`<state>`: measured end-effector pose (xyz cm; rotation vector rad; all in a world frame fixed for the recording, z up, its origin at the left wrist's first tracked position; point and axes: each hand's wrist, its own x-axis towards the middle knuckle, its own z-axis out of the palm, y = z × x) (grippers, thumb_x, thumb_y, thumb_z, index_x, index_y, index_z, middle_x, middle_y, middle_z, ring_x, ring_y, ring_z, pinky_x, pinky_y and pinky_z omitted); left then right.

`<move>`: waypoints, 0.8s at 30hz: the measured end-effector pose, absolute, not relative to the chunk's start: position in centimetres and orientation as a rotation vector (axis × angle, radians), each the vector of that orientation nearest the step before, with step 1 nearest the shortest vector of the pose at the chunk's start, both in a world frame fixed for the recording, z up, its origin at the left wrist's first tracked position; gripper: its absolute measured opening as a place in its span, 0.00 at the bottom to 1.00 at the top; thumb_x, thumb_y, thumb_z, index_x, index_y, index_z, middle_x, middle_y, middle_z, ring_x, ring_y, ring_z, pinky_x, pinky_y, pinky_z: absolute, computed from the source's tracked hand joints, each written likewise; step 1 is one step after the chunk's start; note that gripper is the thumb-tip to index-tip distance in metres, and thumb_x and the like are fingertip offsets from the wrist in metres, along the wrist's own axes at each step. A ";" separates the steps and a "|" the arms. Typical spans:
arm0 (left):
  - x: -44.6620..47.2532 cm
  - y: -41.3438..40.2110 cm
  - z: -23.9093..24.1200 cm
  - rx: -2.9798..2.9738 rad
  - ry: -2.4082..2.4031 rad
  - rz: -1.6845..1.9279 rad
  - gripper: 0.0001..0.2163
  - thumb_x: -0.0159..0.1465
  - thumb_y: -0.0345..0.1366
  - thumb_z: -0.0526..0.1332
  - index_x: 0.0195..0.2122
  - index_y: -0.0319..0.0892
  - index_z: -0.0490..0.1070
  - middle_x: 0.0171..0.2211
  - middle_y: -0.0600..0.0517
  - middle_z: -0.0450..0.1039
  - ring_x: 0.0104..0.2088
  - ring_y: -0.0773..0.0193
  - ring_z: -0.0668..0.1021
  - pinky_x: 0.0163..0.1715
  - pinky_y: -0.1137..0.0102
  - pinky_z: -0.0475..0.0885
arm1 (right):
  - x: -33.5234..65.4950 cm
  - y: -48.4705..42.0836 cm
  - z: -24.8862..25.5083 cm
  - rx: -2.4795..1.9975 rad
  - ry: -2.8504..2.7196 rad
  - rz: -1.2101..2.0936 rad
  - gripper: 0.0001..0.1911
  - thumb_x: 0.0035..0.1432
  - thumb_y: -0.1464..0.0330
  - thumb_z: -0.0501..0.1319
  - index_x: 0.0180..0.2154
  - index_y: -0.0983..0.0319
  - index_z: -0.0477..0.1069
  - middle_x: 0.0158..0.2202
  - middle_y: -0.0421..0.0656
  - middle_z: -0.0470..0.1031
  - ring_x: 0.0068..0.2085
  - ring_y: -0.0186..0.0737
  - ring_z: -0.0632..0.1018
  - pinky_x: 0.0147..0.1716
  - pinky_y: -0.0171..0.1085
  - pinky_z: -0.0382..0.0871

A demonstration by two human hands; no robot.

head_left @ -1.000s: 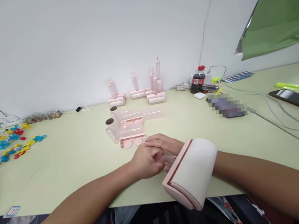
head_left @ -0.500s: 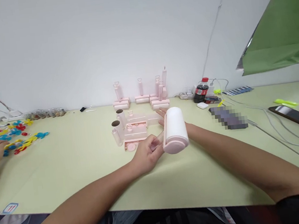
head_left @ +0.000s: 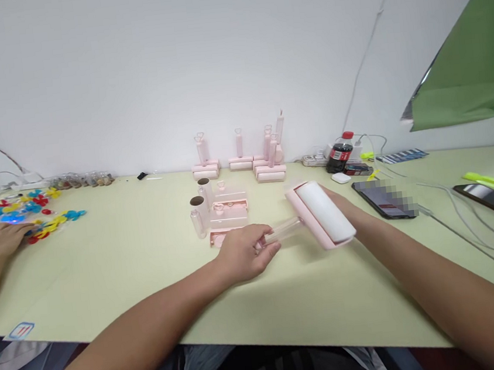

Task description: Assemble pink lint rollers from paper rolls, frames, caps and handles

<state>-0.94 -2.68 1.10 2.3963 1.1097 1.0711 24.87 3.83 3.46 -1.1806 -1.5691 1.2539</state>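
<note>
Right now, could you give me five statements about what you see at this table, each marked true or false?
1. The left hand's grip is on the roller's handle. True.
2. The bottle has a blue cap. False: the bottle's cap is red.
3. Two loose rolls stand upright on the table. True.
4. The colourful pieces lie right of the bottle. False: the pieces lie well to its left.
5. Another person's hand is at the colourful pieces. True.
</note>
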 end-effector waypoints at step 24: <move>-1.8 -1.9 2.9 2.148 1.384 0.753 0.11 0.59 0.44 0.61 0.33 0.42 0.76 0.27 0.54 0.75 0.28 0.64 0.73 0.26 0.72 0.60 | 27.4 2.7 4.8 -1.009 -1.648 1.498 0.38 0.50 0.62 0.62 0.63 0.52 0.56 0.53 0.44 0.73 0.45 0.47 0.76 0.34 0.36 0.72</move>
